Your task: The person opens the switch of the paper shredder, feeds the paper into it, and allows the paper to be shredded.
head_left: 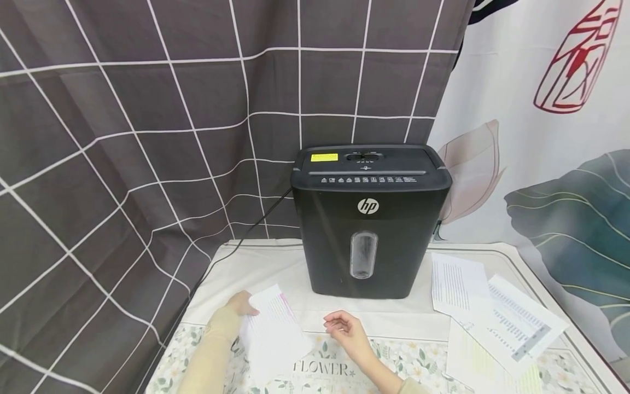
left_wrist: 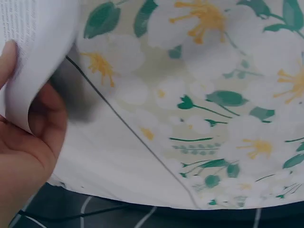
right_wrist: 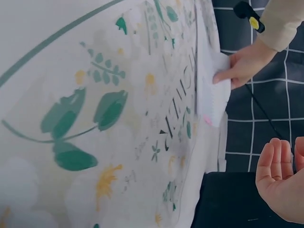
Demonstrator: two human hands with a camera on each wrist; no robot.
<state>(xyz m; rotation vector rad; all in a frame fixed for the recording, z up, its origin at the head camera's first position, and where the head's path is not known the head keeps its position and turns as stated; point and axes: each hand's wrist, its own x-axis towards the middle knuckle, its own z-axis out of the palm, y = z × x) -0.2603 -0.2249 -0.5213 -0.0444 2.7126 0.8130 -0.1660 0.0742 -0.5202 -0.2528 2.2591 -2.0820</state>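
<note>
Between the thumb and fingers of my left hand (head_left: 240, 302) is a printed paper sheet (head_left: 274, 336) with a pink mark near its top corner, held over the left side of the table. In the left wrist view the paper (left_wrist: 54, 35) bends as the thumb presses its face and the curled fingers lie behind it. My right hand (head_left: 350, 335) hovers near the table's middle, fingers loosely curled and holding nothing; the right wrist view shows this hand (right_wrist: 282, 185) at the lower right. A black HP paper shredder (head_left: 371, 241) stands upright beyond both hands.
Several printed sheets (head_left: 517, 317) lie overlapping at the table's right. A black power cord (head_left: 231, 251) runs from the shredder along the left edge. The floral tablecloth (head_left: 394, 355) covers the table, with a dark gridded curtain (head_left: 197, 98) behind it.
</note>
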